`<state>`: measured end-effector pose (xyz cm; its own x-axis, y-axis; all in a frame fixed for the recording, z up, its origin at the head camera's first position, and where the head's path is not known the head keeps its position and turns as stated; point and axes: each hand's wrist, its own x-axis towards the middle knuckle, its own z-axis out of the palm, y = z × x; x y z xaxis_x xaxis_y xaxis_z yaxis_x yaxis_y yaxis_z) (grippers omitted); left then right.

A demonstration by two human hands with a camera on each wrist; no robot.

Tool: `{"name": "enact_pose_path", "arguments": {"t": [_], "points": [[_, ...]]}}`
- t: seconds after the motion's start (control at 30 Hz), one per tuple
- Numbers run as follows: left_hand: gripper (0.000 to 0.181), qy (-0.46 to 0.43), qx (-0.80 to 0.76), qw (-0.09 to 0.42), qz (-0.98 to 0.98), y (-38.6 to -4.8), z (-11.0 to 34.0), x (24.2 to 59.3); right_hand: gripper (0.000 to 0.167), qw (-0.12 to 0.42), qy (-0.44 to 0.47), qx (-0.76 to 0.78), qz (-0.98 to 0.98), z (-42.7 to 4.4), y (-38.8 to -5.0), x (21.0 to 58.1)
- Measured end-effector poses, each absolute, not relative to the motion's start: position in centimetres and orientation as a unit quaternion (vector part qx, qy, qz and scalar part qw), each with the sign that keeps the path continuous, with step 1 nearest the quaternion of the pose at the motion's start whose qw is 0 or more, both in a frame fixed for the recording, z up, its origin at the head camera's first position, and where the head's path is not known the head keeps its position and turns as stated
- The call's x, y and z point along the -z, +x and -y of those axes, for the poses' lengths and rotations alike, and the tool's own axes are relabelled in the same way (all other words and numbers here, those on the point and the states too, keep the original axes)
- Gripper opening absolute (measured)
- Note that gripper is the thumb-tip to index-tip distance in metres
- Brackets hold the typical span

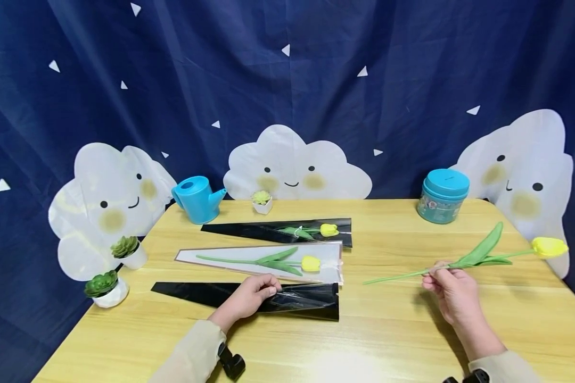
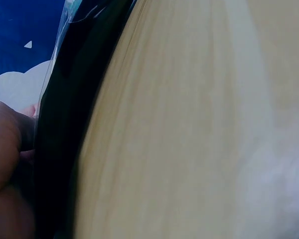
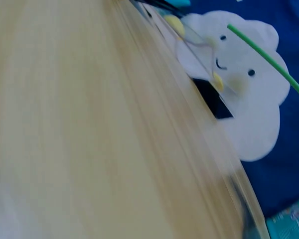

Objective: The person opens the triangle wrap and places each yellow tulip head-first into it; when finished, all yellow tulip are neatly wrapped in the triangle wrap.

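Note:
My left hand (image 1: 251, 294) pinches the upper edge of a tapered black flower sleeve (image 1: 311, 306) with a clear front. No flower shows inside it. The left wrist view has this sleeve (image 2: 65, 129) standing up beside the fingers. Over the right side of the table, my right hand (image 1: 459, 298) holds an artificial yellow tulip (image 1: 549, 247) by its green stem, its bloom pointing right and the bare stem end toward the sleeves. In the right wrist view the stem (image 3: 269, 57) shows, while most of that hand is out of frame.
Behind lie a white sleeve (image 1: 333, 260) and another black sleeve (image 1: 239, 229), each with a yellow tulip in it. A blue watering can (image 1: 198, 202), a small potted plant (image 1: 262, 205) and a teal-lidded jar (image 1: 443, 197) stand at the back. Two potted succulents (image 1: 110, 298) line the left edge.

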<state>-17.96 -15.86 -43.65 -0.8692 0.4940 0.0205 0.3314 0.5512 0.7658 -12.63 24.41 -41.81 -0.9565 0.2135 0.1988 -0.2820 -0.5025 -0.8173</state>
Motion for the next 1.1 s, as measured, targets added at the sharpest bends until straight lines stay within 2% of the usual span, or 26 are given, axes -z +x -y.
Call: {"name": "enact_pose_path", "arguments": {"t": [0.53,0.8,1.1], "points": [[0.014,0.256,-0.414,0.117,-0.866,-18.0,15.8,43.7,0.031,0.083,0.042,-0.858,0.506,-18.9,-12.8,42.7],[0.014,0.254,-0.417,0.120,-0.864,-17.8,15.7,43.7,0.026,0.024,0.054,-0.856,0.513,-17.3,-12.8,43.0],[0.015,0.249,-0.402,0.115,-0.873,-17.8,15.6,43.4,0.030,-0.063,0.118,-0.850,0.509,-16.8,-13.3,43.4]]}}
